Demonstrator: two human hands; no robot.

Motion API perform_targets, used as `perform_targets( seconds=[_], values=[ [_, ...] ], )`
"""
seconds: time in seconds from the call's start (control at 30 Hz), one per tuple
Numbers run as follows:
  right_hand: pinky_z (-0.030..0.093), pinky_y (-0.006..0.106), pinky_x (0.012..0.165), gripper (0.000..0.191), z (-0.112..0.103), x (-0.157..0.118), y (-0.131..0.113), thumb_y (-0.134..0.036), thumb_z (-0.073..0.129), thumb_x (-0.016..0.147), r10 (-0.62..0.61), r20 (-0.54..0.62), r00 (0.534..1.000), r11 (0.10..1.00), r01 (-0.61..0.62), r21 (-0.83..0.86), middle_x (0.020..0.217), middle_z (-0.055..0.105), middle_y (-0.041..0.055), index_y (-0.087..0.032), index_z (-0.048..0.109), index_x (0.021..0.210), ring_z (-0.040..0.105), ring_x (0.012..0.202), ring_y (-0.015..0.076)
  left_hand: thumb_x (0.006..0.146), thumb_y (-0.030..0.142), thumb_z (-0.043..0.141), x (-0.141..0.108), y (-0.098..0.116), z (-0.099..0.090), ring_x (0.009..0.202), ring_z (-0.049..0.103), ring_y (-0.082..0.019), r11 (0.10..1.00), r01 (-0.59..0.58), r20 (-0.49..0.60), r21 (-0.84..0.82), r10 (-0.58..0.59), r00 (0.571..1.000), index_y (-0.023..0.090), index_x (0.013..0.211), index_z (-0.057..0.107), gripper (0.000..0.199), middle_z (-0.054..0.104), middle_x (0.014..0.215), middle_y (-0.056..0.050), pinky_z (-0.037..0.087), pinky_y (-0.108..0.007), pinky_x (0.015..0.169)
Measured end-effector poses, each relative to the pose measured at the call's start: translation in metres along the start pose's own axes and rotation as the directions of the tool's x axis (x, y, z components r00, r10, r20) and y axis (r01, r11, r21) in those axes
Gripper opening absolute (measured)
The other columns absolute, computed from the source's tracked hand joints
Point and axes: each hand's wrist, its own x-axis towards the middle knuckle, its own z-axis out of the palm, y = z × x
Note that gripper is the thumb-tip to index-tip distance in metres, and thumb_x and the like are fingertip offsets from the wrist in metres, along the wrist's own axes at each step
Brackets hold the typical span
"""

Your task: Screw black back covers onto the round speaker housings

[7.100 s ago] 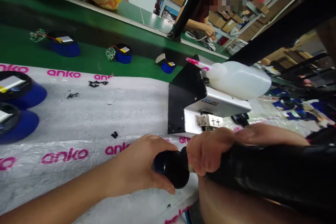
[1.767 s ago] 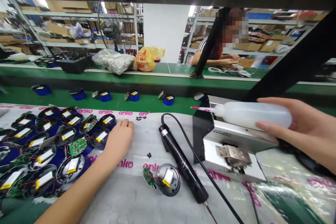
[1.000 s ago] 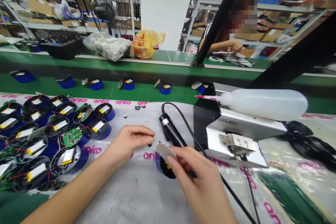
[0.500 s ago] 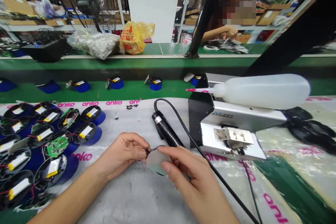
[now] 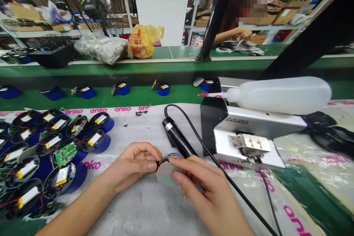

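Observation:
Thumb and fingers of my right hand [image 5: 206, 184] pinch a thin, pale round disc [image 5: 166, 174] in front of me. At its left edge my left hand [image 5: 135, 166] is closed in a pinch on a small dark bit, mostly hidden by the fingertips. A thin black rim or loop [image 5: 173, 155] shows just behind the disc; I cannot tell whether it is joined to it. Beyond the right hand lies a black cylindrical tool [image 5: 178, 138] with a cable.
Blue round housings [image 5: 101, 142] with batteries and circuit boards crowd the left; several more line the green belt [image 5: 182, 97]. At right stand a silver-and-black device [image 5: 249, 121] and a squeeze bottle [image 5: 282, 95]. A person's hand [image 5: 243, 34] works across the bench.
The whole view has shifted slightly. Both hands stay together at the disc, which is turned a little, and more of the black loop shows behind it.

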Motion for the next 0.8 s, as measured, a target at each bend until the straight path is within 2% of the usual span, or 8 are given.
perform_targets(
  seconds=[0.1, 0.2, 0.37, 0.43, 0.5, 0.63, 0.73, 0.8],
  values=[
    [0.051, 0.014, 0.061, 0.025, -0.001, 0.000, 0.001, -0.017, 0.058, 0.095, -0.126, -0.029, 0.992, 0.989, 0.124, -0.078, 0.085, 0.066, -0.0023, -0.029, 0.069, 0.114, 0.063, 0.071, 0.0064, 0.071, 0.023, 0.089, -0.001, 0.000, 0.000, 0.074, 0.065, -0.010, 0.998, -0.027, -0.030, 0.048, 0.029, 0.999, 0.020, 0.079, 0.080, 0.012, 0.072, 0.081, -0.001, 0.053, -0.018, 0.069],
    [0.052, 0.013, 0.066, 0.029, -0.002, 0.001, 0.002, -0.013, 0.056, 0.095, -0.215, -0.011, 0.976, 0.965, 0.211, -0.158, 0.091, 0.066, -0.0016, -0.028, 0.067, 0.117, 0.065, 0.076, 0.0062, 0.072, 0.021, 0.088, -0.004, 0.000, 0.002, 0.073, 0.064, -0.010, 0.991, -0.055, -0.060, 0.120, 0.062, 0.996, 0.020, 0.078, 0.081, 0.010, 0.071, 0.081, -0.001, 0.052, -0.018, 0.069],
    [0.055, 0.021, 0.060, 0.030, -0.002, -0.002, 0.003, -0.014, 0.049, 0.098, -0.266, 0.056, 0.962, 0.896, 0.268, -0.354, 0.089, 0.063, 0.0011, -0.024, 0.062, 0.123, 0.066, 0.069, 0.0106, 0.072, 0.016, 0.087, -0.006, 0.000, 0.009, 0.075, 0.065, -0.012, 0.972, -0.078, -0.132, 0.220, 0.109, 0.985, 0.015, 0.078, 0.082, 0.009, 0.072, 0.081, -0.004, 0.052, -0.019, 0.070],
    [0.057, 0.025, 0.057, 0.031, -0.002, -0.003, 0.003, -0.019, 0.046, 0.100, -0.291, 0.106, 0.951, 0.821, 0.305, -0.484, 0.093, 0.063, 0.0048, -0.020, 0.057, 0.129, 0.066, 0.067, 0.0133, 0.072, 0.019, 0.088, -0.005, -0.001, 0.013, 0.071, 0.066, -0.012, 0.975, -0.065, -0.184, 0.211, 0.105, 0.977, 0.016, 0.078, 0.081, 0.010, 0.073, 0.077, -0.003, 0.053, -0.019, 0.068],
    [0.058, 0.028, 0.054, 0.033, -0.002, -0.004, 0.003, -0.022, 0.045, 0.100, -0.347, 0.147, 0.926, 0.695, 0.359, -0.623, 0.099, 0.063, 0.0105, -0.014, 0.054, 0.132, 0.067, 0.070, 0.0174, 0.071, 0.023, 0.089, -0.004, -0.001, 0.015, 0.064, 0.067, -0.012, 0.982, -0.044, -0.226, 0.184, 0.085, 0.970, 0.016, 0.079, 0.079, 0.014, 0.074, 0.070, -0.002, 0.054, -0.021, 0.064],
    [0.060, 0.038, 0.060, 0.039, -0.007, 0.002, 0.000, -0.013, 0.049, 0.095, -0.459, 0.234, 0.857, 0.435, 0.447, -0.782, 0.104, 0.063, 0.0173, -0.008, 0.053, 0.133, 0.067, 0.083, 0.0275, 0.068, 0.025, 0.091, -0.001, -0.004, 0.021, 0.061, 0.068, -0.012, 0.989, -0.045, -0.285, 0.142, 0.084, 0.955, 0.015, 0.079, 0.076, 0.021, 0.075, 0.065, -0.001, 0.054, -0.019, 0.062],
    [0.061, 0.047, 0.066, 0.048, -0.014, 0.009, -0.004, -0.011, 0.055, 0.091, -0.436, 0.343, 0.832, 0.366, 0.512, -0.777, 0.104, 0.064, 0.0173, -0.011, 0.050, 0.138, 0.065, 0.085, 0.0308, 0.064, 0.020, 0.092, -0.002, -0.004, 0.026, 0.065, 0.070, -0.013, 0.991, -0.064, -0.304, 0.113, 0.096, 0.948, 0.016, 0.078, 0.075, 0.023, 0.077, 0.071, -0.002, 0.056, -0.021, 0.065],
    [0.061, 0.048, 0.068, 0.048, -0.017, 0.011, -0.006, -0.014, 0.056, 0.092, -0.414, 0.358, 0.837, 0.393, 0.519, -0.759, 0.106, 0.065, 0.0161, -0.013, 0.049, 0.139, 0.065, 0.087, 0.0306, 0.063, 0.019, 0.092, -0.004, -0.002, 0.028, 0.071, 0.072, -0.015, 0.993, -0.065, -0.284, 0.103, 0.092, 0.954, 0.017, 0.081, 0.076, 0.024, 0.079, 0.077, -0.003, 0.058, -0.024, 0.070]
  ],
)
